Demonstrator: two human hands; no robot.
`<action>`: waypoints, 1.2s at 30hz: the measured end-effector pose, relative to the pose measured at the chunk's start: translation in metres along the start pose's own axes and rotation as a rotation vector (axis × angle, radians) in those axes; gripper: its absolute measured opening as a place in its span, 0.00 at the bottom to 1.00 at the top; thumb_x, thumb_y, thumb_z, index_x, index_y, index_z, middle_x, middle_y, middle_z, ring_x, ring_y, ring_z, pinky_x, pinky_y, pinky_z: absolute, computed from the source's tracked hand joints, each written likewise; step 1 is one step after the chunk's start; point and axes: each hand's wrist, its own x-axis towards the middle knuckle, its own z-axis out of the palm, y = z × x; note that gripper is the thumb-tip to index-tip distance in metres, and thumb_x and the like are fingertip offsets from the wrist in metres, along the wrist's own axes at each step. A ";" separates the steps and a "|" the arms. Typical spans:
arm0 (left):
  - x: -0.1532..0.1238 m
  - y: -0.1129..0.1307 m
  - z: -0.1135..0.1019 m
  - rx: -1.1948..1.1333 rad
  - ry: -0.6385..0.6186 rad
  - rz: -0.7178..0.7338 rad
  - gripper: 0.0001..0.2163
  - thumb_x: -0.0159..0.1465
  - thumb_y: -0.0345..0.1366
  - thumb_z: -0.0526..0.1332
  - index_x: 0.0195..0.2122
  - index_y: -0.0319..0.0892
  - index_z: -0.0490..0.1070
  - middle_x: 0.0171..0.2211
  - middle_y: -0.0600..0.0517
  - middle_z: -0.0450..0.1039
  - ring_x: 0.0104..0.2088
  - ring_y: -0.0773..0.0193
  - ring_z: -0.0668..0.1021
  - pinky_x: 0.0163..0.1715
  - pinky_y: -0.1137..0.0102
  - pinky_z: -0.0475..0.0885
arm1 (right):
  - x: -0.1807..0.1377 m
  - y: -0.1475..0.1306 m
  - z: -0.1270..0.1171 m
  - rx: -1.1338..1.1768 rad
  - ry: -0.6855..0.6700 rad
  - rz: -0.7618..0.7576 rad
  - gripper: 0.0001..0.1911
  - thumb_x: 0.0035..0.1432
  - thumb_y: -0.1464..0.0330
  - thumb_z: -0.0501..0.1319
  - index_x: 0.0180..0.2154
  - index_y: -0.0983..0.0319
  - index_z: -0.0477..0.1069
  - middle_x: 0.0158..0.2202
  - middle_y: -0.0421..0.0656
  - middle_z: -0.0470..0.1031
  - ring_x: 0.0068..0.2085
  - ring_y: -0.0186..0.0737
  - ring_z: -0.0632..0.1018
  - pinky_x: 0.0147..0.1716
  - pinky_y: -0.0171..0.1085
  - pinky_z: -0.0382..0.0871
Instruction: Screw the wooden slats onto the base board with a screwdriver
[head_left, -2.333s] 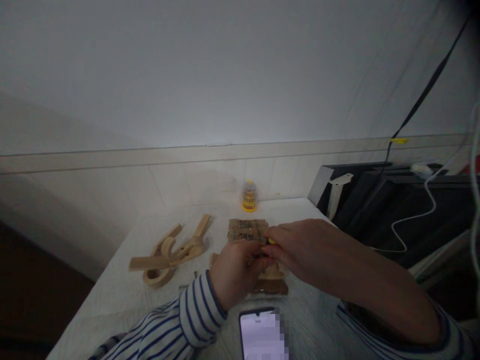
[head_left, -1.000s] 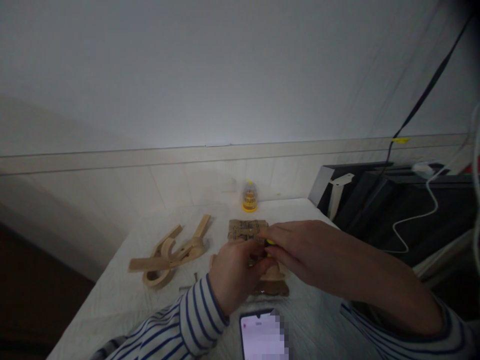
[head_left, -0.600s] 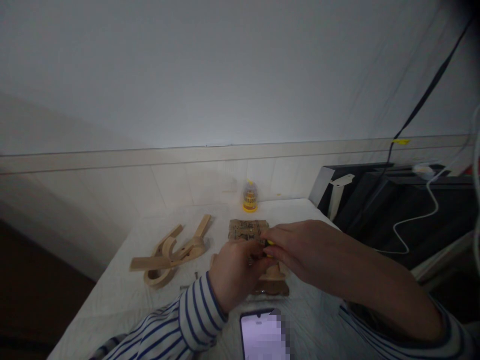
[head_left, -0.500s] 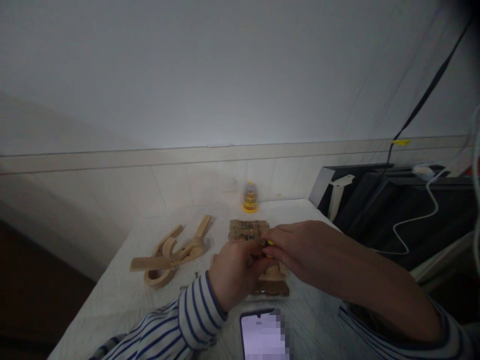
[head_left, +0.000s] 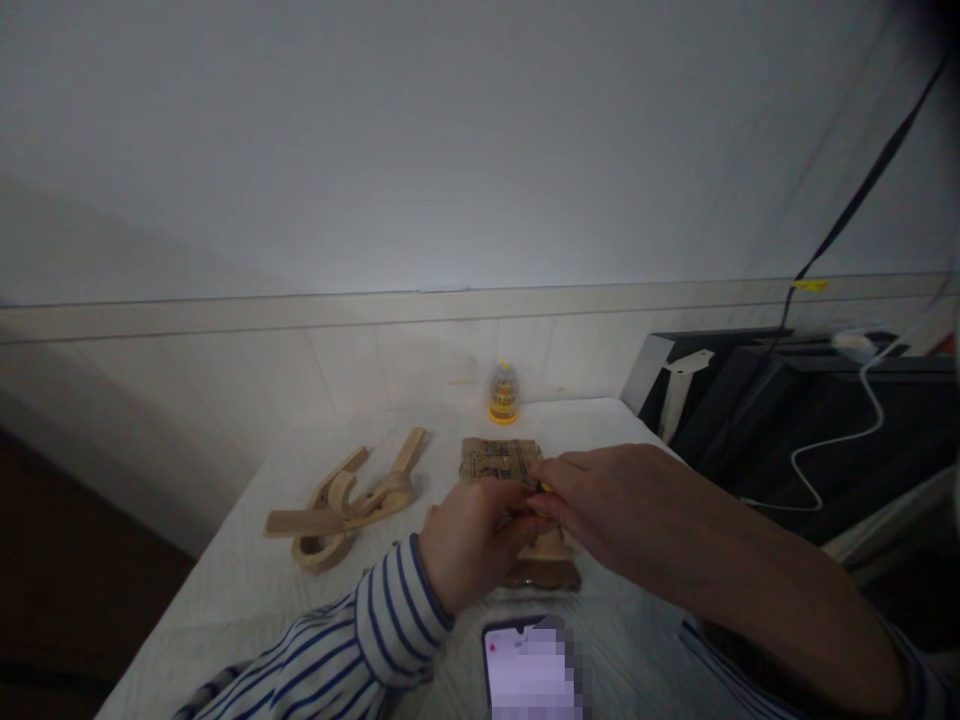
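My left hand (head_left: 469, 545) is closed, with thumb and fingers pinched together above a pale wooden piece (head_left: 551, 546) mostly hidden beneath it. What those fingers hold is hidden. Meeting them from the right, my right hand (head_left: 600, 500) is closed on a small screwdriver with a yellow handle (head_left: 546, 487), of which only a bit shows. Under and behind both hands lies a brown paper packet (head_left: 499, 457) with dark print. Another brown, shiny-edged strip (head_left: 544, 575) pokes out below the wooden piece.
Curved and straight wooden parts (head_left: 319, 553) lie on the white-covered table at left. A yellow-based clear screwdriver set (head_left: 503, 398) stands by the wall. A phone (head_left: 529, 670) with its screen lit lies in front. Dark panels (head_left: 862, 420) and a white cable (head_left: 832, 440) are at right.
The view has shifted slightly. Both hands stay together over the wooden piece, with the right hand's fingers and wrist turned a little. The other things lie as before.
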 end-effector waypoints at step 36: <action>-0.002 -0.003 0.009 0.116 0.122 -0.059 0.07 0.58 0.37 0.58 0.30 0.42 0.73 0.26 0.53 0.75 0.27 0.66 0.75 0.26 0.75 0.64 | 0.000 0.006 -0.009 0.288 -0.014 -0.007 0.07 0.53 0.76 0.52 0.31 0.61 0.66 0.29 0.40 0.72 0.29 0.35 0.72 0.28 0.34 0.61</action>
